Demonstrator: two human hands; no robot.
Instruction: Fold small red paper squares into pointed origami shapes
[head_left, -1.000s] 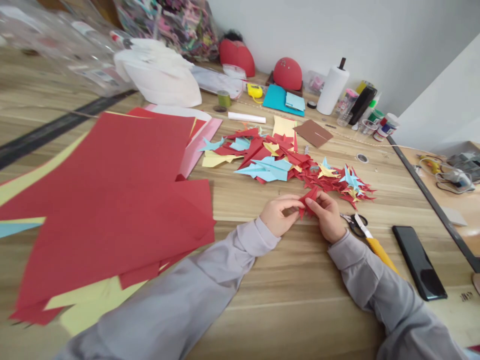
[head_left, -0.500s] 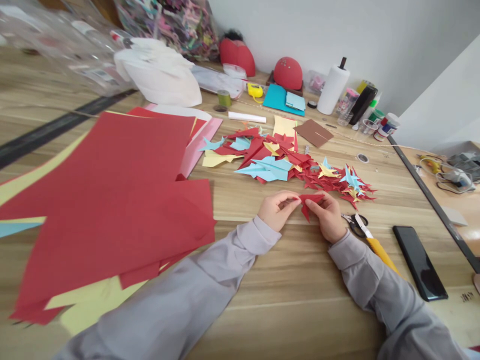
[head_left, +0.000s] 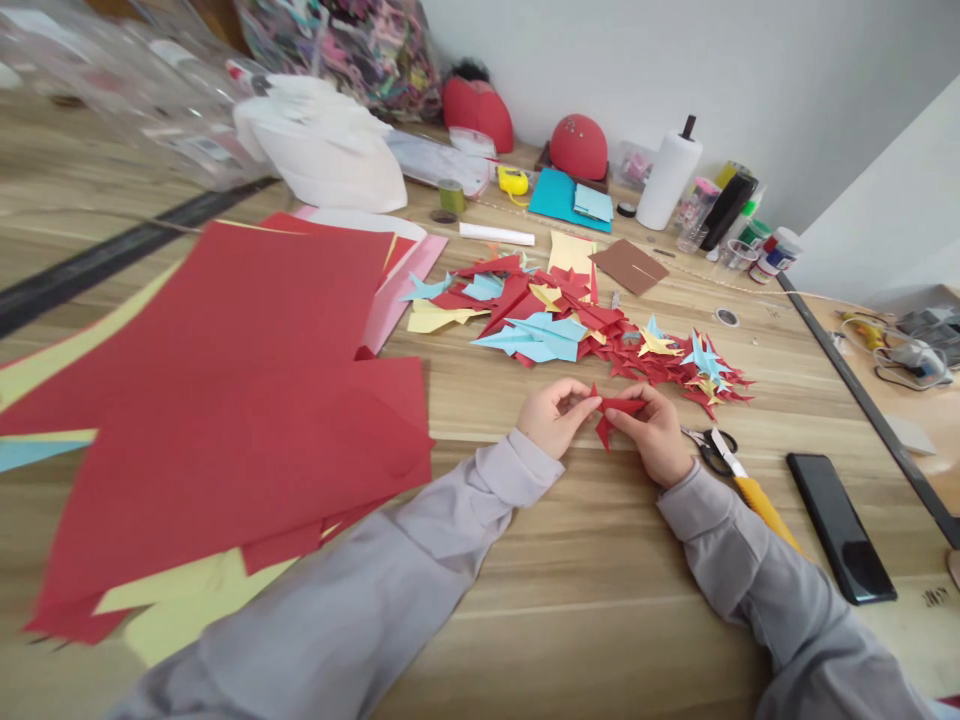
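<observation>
A small folded red paper plane point(head_left: 604, 425) is pinched between both hands above the wooden table. My left hand point(head_left: 556, 415) grips its left end between thumb and forefinger. My right hand point(head_left: 651, 432) is closed on the other end, thumb on top, with a pointed tip showing past the fingers. Just beyond the hands lies a heap of folded paper planes point(head_left: 536, 337) in red, light blue and yellow. Large red paper sheets point(head_left: 247, 430) spread out left of my left arm. Scissors point(head_left: 718, 452) and a yellow-handled box cutter point(head_left: 761, 505) lie beside my right wrist.
A black phone point(head_left: 840, 525) lies at the right. Behind the heap are brown paper point(head_left: 630, 266), a blue folder point(head_left: 551, 200), a yellow tape measure point(head_left: 513, 181) and a white paper roll point(head_left: 670, 180). Bottles and jars point(head_left: 776, 255) stand near the wall.
The red paper has turned slightly in my fingers; a point now sticks up between my hands and another hangs lower. Both hands have kept their hold and barely moved.
</observation>
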